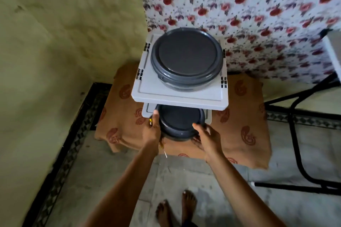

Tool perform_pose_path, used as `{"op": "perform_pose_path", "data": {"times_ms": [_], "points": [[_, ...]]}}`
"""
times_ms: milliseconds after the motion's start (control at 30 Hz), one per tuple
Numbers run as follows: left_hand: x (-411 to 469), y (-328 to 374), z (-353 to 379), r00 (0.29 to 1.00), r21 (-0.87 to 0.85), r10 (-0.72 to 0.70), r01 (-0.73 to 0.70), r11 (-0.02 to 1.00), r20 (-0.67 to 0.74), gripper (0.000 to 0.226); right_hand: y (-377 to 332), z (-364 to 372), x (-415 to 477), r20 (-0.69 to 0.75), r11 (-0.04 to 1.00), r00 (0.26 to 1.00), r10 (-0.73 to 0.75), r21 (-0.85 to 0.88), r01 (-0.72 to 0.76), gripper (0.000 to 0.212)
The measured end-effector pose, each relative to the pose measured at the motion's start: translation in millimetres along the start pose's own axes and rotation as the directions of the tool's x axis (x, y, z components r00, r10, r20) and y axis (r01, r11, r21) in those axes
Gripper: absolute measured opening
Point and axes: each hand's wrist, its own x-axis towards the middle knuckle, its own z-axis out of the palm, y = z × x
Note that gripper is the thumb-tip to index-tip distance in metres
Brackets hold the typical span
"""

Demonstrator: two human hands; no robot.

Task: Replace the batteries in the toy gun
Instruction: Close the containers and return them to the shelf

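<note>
Pale stone floor (118,180) w/ a black patterned border, yellow-green wall at left, floral cloth behind. On an orange paisley cloth (245,134) stands a white plastic two-tier shelf unit (147,90).

Top shelf carries a dark grey round lidded container (186,57), lid on, contents hidden. Lower shelf carries a second dark grey round lidded container (180,121), also shut, so can't tell what's inside.

Left hand (153,129) is against its left side, right hand (206,138) on its right front; fingers of both curl round the wall, gripping it from two sides, prob. to slide it out from under the top shelf. Small yellowish thing at the left hand, unclear what.

Toy gun & batteries: not in view. Guess they're stored in this container; task barely begun.
</note>
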Motion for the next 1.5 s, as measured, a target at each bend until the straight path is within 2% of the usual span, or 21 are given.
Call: {"op": "perform_pose_path", "data": {"times_ms": [167, 267, 300, 400, 467, 533, 567, 600, 633, 733, 800, 867, 933, 1067, 1167, 1233, 1267, 1333, 1400, 1433, 1500], "points": [[50.0, 7.2, 26.1, 0.998, 0.027, -0.050, 0.051, 0.998, -0.050, 0.035, -5.4, 17.5, 38.1, -0.021, 0.995, 0.996, -0.082, 0.063, 0.083, 0.010], [76.0, 16.2, 36.1, 0.995, 0.020, -0.073, 0.075, 0.997, -0.061, 0.029, -11.0, 27.5, 58.7, -0.054, 0.988, 0.991, -0.122, 0.085, 0.127, 0.013], [83.3, 18.1, 38.8, 0.995, 0.016, -0.075, 0.076, 0.997, -0.066, 0.028, -12.6, 30.5, 64.9, -0.064, 0.986, 0.990, -0.128, 0.100, 0.134, 0.015], [94.3, 19.9, 44.1, 0.996, -0.046, -0.082, 0.080, 0.996, -0.036, 0.014, -12.0, 36.7, 86.5, -0.035, 0.984, 0.987, -0.159, 0.074, 0.161, 0.042], [97.5, 20.8, 45.8, 0.996, -0.091, -0.091, 0.090, 0.992, -0.005, 0.011, -9.6, 40.2, 96.3, -0.042, 0.985, 0.984, -0.172, 0.001, 0.172, 0.043], [99.0, 21.1, 45.3, 0.996, -0.095, -0.093, 0.093, 0.991, 0.006, 0.012, -11.6, 38.0, 97.5, -0.070, 0.982, 0.980, -0.186, -0.059, 0.182, 0.030], [98.6, 21.0, 44.2, 0.997, -0.083, -0.081, 0.080, 0.993, -0.005, 0.014, -12.7, 35.3, 96.1, -0.067, 0.982, 0.984, -0.167, -0.100, 0.160, 0.012], [94.2, 22.1, 41.9, 0.998, -0.056, -0.055, 0.053, 0.997, -0.022, 0.014, -14.3, 33.7, 90.7, -0.056, 0.980, 0.987, -0.152, -0.139, 0.143, 0.008], [90.3, 21.4, 39.7, 0.999, -0.034, -0.017, 0.015, 0.999, -0.045, 0.011, -13.0, 30.8, 87.0, -0.053, 0.973, 0.985, -0.162, -0.176, 0.151, 0.021], [67.8, 15.0, 23.0, 0.998, -0.016, 0.039, -0.039, 0.999, -0.052, 0.016, -4.9, 25.4, 69.4, -0.018, 0.964, 0.971, -0.240, -0.127, 0.236, 0.033], [48.5, 7.4, 5.3, 0.994, 0.075, 0.096, -0.092, 0.993, -0.046, 0.027, 6.7, 23.5, 50.2, -0.020, 0.946, 0.960, -0.278, -0.180, 0.270, 0.021], [28.6, 3.4, -18.7, 0.983, 0.283, 0.175, -0.152, 0.947, -0.057, 0.041, 16.5, 22.9, 23.2, 0.007, 0.948, 0.963, -0.271, -0.174, 0.268, 0.002], [12.0, 2.4, -44.8, 0.969, 0.404, 0.240, -0.199, 0.893, -0.052, 0.042, 21.7, 22.7, -6.4, 0.046, 0.951, 0.962, -0.267, -0.150, 0.271, 0.004], [-18.1, 21.1, -91.9, 0.902, 0.435, 0.419, -0.338, 0.835, -0.105, 0.028, 10.1, 28.0, -54.5, 0.114, 0.893, 0.917, -0.382, -0.211, 0.398, 0.011], [-43.6, 54.9, -115.6, 0.804, 0.270, 0.525, -0.459, 0.846, -0.278, 0.008, -21.2, 36.9, -80.4, 0.273, 0.789, 0.825, -0.494, -0.257, 0.558, 0.017], [-54.1, 75.9, -120.5, 0.729, 0.207, 0.578, -0.542, 0.815, -0.367, 0.009, -44.2, 42.7, -92.6, 0.360, 0.649, 0.710, -0.606, -0.291, 0.702, 0.016], [-55.7, 84.3, -117.7, 0.713, 0.176, 0.587, -0.568, 0.804, -0.384, 0.013, -53.7, 44.8, -94.3, 0.386, 0.525, 0.623, -0.681, -0.335, 0.782, 0.011], [-57.0, 105.0, -105.0, 0.701, 0.140, 0.603, -0.600, 0.787, -0.381, 0.017, -72.9, 50.4, -90.6, 0.424, 0.200, 0.416, -0.804, -0.467, 0.862, 0.025], [-50.7, 120.9, -86.7, 0.696, 0.182, 0.633, -0.611, 0.770, -0.340, 0.017, -86.2, 55.5, -76.3, 0.468, -0.072, 0.295, -0.833, -0.621, 0.780, 0.044], [-44.1, 126.3, -76.8, 0.700, 0.212, 0.647, -0.612, 0.762, -0.303, 0.016, -92.4, 57.6, -69.9, 0.492, -0.154, 0.294, -0.819, -0.683, 0.714, 0.051], [-27.4, 130.1, -57.5, 0.711, 0.308, 0.670, -0.602, 0.736, -0.211, 0.015, -99.3, 59.3, -56.5, 0.524, -0.229, 0.380, -0.762, -0.768, 0.598, 0.061]]}}
